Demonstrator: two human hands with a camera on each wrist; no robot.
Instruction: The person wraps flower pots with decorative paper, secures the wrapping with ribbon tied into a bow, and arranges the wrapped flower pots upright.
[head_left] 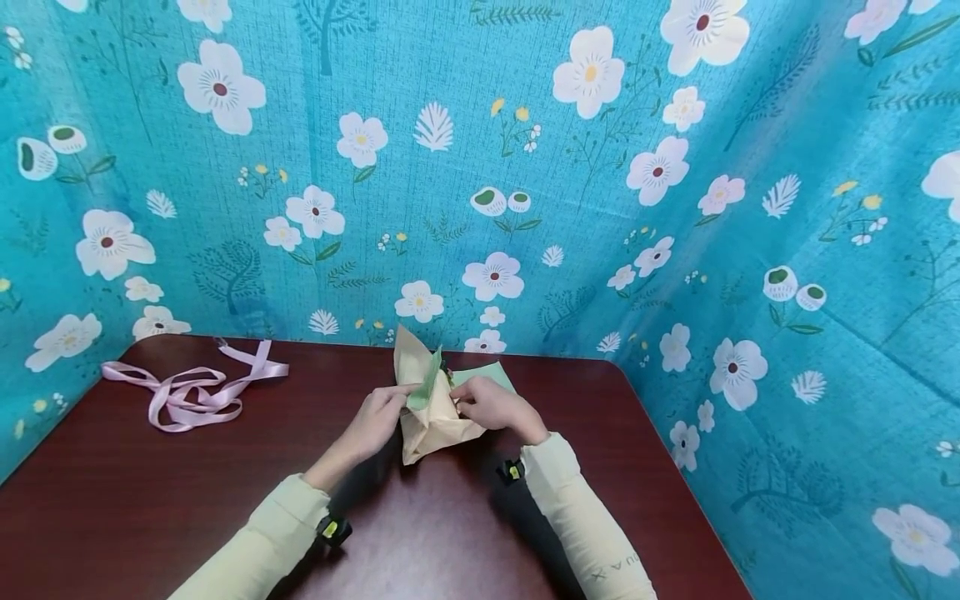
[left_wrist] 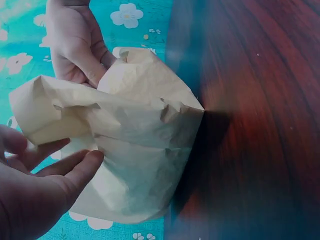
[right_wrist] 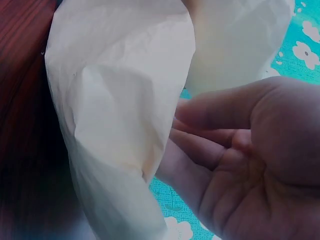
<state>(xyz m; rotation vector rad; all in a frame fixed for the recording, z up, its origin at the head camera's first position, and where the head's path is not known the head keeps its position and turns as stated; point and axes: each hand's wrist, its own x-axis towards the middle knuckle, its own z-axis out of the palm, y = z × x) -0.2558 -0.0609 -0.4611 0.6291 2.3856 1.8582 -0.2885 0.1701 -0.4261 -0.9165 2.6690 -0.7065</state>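
A crumpled tan paper wrap [head_left: 433,427] with a green sheet [head_left: 424,388] inside it stands on the dark wooden table [head_left: 150,500]. Both hands grip it from either side. My left hand [head_left: 396,400] pinches the wrap's left edge; in the left wrist view its thumb and fingers [left_wrist: 75,167] close on the tan paper [left_wrist: 140,145]. My right hand [head_left: 467,406] holds the right side, its fingers [right_wrist: 200,147] curled in behind the tan paper [right_wrist: 120,105]. What the wrap encloses is hidden.
A loose pink ribbon [head_left: 191,392] lies at the table's far left. Another corner of green paper [head_left: 491,377] sticks out behind the right hand. Teal floral cloth walls [head_left: 600,208] close the table off at the back, left and right.
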